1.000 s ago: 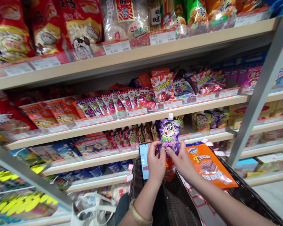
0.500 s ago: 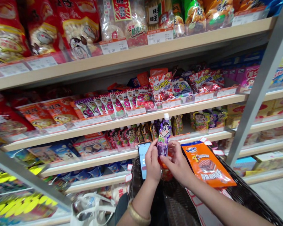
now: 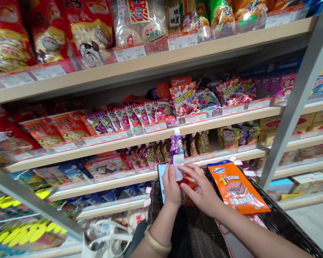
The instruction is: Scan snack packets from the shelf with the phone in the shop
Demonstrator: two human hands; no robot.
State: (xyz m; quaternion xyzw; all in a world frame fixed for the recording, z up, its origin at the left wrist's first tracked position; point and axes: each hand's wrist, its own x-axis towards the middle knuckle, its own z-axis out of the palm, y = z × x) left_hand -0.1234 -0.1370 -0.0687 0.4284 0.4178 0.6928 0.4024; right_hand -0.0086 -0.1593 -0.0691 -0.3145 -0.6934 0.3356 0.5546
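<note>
purple pouch (image 3: 177,152) at twelve o'clock, clamped in my left fingers (image 3: 172,175); my right fingers (image 3: 191,177), slightly spread, touch its lower edge.

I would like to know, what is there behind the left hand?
Behind the left hand is a phone, its light blue screen partly visible. The hand covers much of the rest, so what that part shows cannot be seen.
</note>
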